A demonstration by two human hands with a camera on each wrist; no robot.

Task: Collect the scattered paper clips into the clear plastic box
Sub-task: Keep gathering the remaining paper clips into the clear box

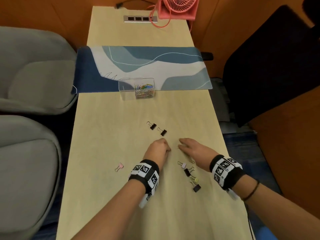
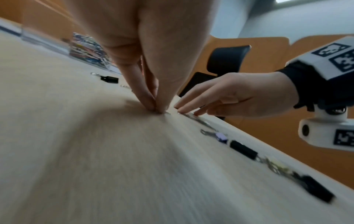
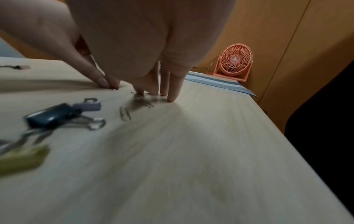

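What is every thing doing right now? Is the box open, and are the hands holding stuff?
Clear plastic box: open, no lid on, coloured paper clips piled at its right end.
Left hand: fingertips pinched together on the table.
Right hand: fingers straight, tips on loose paper clips.
Binder clips: lying scattered on the table.
Pink fan: spinning or not, cannot tell.

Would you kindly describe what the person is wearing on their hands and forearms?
Both forearms are bare, without sleeves. Each wrist carries a black wristband bearing white blocks printed with black square markers, with a white camera mount beneath. The right wrist also has a thin dark hair tie.
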